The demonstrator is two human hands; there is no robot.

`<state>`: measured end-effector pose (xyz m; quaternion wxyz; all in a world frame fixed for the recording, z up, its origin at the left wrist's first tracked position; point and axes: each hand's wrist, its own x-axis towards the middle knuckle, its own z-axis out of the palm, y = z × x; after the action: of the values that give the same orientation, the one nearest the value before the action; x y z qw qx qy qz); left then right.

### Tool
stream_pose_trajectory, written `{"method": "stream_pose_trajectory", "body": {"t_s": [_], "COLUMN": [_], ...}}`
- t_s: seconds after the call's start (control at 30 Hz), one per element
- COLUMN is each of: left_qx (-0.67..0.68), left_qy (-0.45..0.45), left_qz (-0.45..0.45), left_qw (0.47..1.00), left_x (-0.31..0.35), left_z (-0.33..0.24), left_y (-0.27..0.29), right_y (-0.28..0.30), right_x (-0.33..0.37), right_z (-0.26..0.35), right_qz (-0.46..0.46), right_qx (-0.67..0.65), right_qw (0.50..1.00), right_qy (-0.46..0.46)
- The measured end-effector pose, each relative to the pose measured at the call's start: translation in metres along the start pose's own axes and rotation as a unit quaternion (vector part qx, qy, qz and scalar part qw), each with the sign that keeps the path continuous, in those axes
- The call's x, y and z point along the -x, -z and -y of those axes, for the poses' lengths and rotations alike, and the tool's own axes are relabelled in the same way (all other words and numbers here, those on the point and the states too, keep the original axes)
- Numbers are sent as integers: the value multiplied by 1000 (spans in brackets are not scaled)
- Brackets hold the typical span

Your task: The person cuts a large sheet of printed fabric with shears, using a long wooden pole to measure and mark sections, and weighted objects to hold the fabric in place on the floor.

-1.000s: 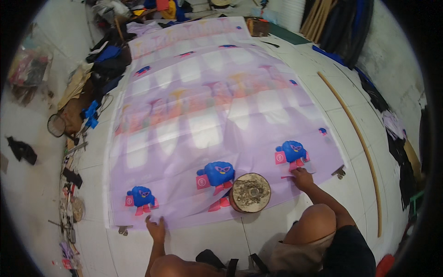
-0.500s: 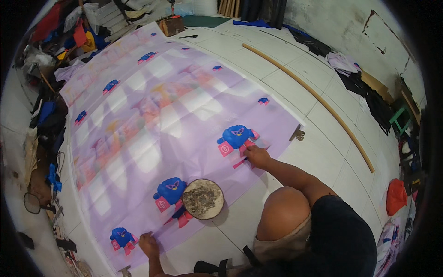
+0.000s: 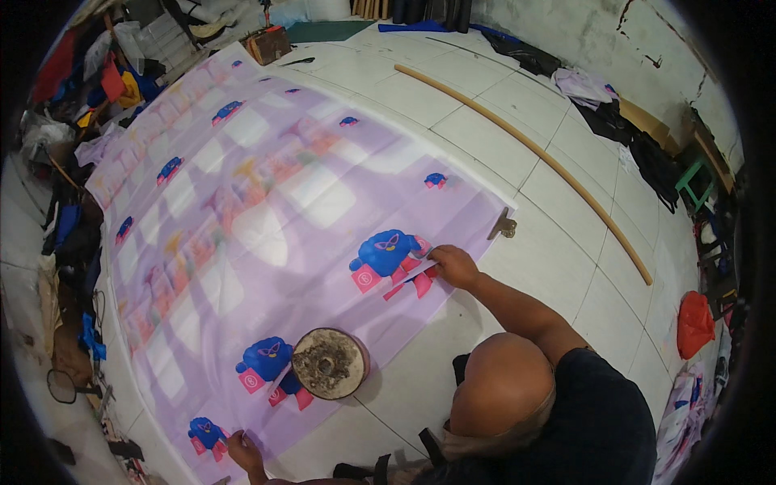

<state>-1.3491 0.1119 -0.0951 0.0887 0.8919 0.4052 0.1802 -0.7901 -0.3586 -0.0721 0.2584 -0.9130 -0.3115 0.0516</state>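
Note:
A large lilac printed fabric sheet (image 3: 323, 275), with blue-headed cartoon figures on it, lies spread over the tiled floor. At its near edge on the right, my right hand (image 3: 454, 268) pinches the fabric beside a large cartoon figure. Low on the left, my left hand (image 3: 245, 453) holds the same near edge between its fingers, beside a smaller figure. A creased strip of the fabric runs between the two hands. Resting on the sheet near that edge is a round, dirt-stained drum-like weight (image 3: 330, 364). A metal bulldog clip (image 3: 503, 225) grips the sheet's right corner.
A long wooden pole (image 3: 533, 149) lies on the floor to the right. Clutter (image 3: 56, 186) lines the left side. At the far side sit a brown box (image 3: 267, 46) and a green mat (image 3: 331, 31). A red bag (image 3: 695, 325) lies at far right.
My right hand has drawn the fabric edge slightly up, and a raised crease now runs from it toward the weight. The whole view has shifted a little.

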Motion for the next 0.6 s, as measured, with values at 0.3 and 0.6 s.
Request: {"method": "stream_pose_trajectory", "body": {"t_s": [0.3, 0.6], "left_qx": [-7, 402], "left_qy": [-2, 557], "left_qz": [-26, 48], "left_qw": [1000, 725], "left_x": [24, 45], "left_z": [-19, -45], "left_y": [-15, -28], "right_y": [-2, -16], "right_x": [-3, 12], "right_z": [13, 269], "right_qz": [-31, 234], "right_qx": [75, -5], "right_qw": [996, 887], "right_qy": [33, 397]}}
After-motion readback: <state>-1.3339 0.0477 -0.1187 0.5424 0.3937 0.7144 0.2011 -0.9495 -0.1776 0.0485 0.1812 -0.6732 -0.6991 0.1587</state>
